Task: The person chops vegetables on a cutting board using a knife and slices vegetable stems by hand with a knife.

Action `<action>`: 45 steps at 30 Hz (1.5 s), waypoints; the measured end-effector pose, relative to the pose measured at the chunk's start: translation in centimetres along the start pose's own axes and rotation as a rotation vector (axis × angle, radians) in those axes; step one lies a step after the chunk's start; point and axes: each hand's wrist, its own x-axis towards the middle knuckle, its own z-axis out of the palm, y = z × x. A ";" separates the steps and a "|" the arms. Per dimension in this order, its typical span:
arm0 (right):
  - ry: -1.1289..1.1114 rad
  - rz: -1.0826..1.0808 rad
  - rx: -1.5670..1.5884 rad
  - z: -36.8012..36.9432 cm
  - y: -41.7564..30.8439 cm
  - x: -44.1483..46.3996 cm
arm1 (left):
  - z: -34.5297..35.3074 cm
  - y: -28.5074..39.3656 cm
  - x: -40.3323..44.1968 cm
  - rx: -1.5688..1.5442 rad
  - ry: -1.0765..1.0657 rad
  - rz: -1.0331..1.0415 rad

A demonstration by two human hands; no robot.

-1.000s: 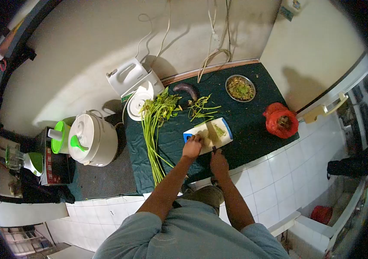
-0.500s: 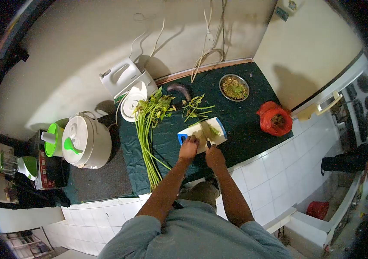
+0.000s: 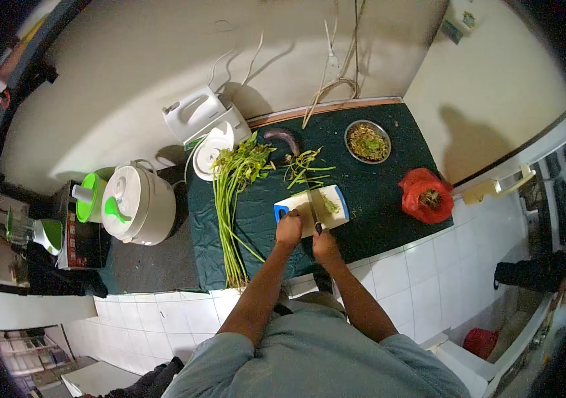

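Observation:
My right hand [image 3: 325, 244] is closed around the dark handle of a knife [image 3: 313, 207], whose blade points away from me over a white cutting board [image 3: 304, 225] with blue ends. Chopped greens [image 3: 329, 204] lie on the board to the right of the blade. At the board's near left corner, beside its blue handle opening, my left hand [image 3: 289, 229] has its fingers curled; what they grip is hidden. Just beyond the board is a small pile of leafy green stems [image 3: 304, 167]. Left of it lies a bunch of long green stems [image 3: 228, 219].
A purple eggplant [image 3: 284, 138] and a metal bowl of chopped vegetables [image 3: 368, 142] sit farther back on the dark green cloth [image 3: 389, 199]. A red plastic bag [image 3: 427, 196] stands at the right. On the left are a white mixer [image 3: 197, 114] and a rice cooker [image 3: 140, 205].
My left hand has drawn back from the blade toward the board's left end. My right hand and the knife have shifted slightly left on the board. The whole view has shifted a little.

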 end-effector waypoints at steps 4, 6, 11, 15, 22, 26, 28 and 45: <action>0.051 -0.011 0.088 0.6 1.3 0.4 | 0.8 0.0 1.1 0.002 -0.054 -0.112; 0.046 -0.050 0.091 -0.4 0.8 0.5 | 1.1 -0.1 0.8 0.061 -0.123 -0.200; 0.017 -0.076 -0.078 0.6 2.0 -1.6 | -0.8 0.6 -0.1 -0.048 -0.067 -0.128; -0.126 0.164 -0.024 -0.3 1.6 -2.2 | 2.1 -2.1 -1.5 -0.051 0.066 0.133; -0.005 0.028 -0.066 -0.3 1.4 -1.8 | 1.8 -1.3 -2.0 -0.112 0.114 0.008; -0.003 0.054 -0.060 -0.4 1.1 -2.3 | 0.4 -0.5 -2.0 -0.131 0.071 -0.098; 0.014 0.033 -0.096 -1.8 0.0 -1.9 | 0.1 -0.2 -1.9 -0.161 0.032 -0.166; -0.112 -0.041 -0.064 -3.2 0.6 -2.5 | 1.7 -1.6 -2.7 -0.159 0.077 -0.102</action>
